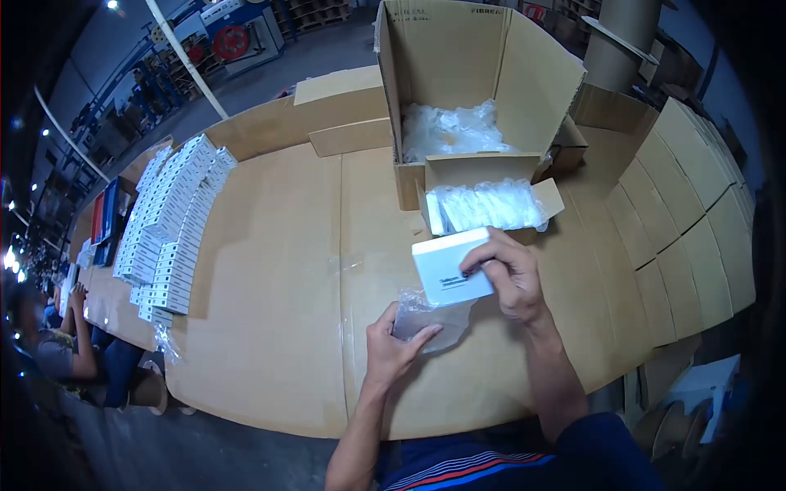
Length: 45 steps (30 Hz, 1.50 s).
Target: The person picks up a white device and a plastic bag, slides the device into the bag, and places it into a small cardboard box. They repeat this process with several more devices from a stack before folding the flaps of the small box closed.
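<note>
Between the fingers and thumb of my right hand (509, 274) is a white box (449, 260) with dark printed lettering on its face. Below it, my left hand (397, 342) pinches a clear plastic bag (438, 323) by its side. The lower edge of the box overlaps the bag's mouth in this view. Just beyond the box stands an open carton (481, 170) holding a row of plastic-wrapped packs (487, 206).
Stacked small white boxes (168, 233) line the left of the cardboard-covered table (270, 286). A tall carton (454, 53) with loose plastic bags (450, 129) rises at the back. Closed brown cartons (684, 221) are piled right. Another person (74, 344) sits far left.
</note>
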Available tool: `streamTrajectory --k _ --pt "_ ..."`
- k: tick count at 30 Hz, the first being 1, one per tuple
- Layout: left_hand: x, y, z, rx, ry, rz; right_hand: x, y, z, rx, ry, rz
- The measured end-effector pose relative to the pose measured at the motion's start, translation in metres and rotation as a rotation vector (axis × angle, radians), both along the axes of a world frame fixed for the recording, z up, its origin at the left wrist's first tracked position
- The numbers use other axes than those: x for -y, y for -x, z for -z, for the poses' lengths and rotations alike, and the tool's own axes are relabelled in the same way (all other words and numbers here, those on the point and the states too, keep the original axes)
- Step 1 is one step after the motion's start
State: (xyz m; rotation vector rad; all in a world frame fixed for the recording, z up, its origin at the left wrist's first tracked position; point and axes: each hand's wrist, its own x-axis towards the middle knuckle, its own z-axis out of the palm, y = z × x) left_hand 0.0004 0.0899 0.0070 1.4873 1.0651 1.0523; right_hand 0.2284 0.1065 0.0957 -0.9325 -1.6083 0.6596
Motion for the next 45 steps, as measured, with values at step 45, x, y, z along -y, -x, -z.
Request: streamTrajectory --k 45 --pt "0.005 -0.012 0.001 0.297 -0.018 0.073 0.038 0.021 0.092 -0.978 0.437 -0.264"
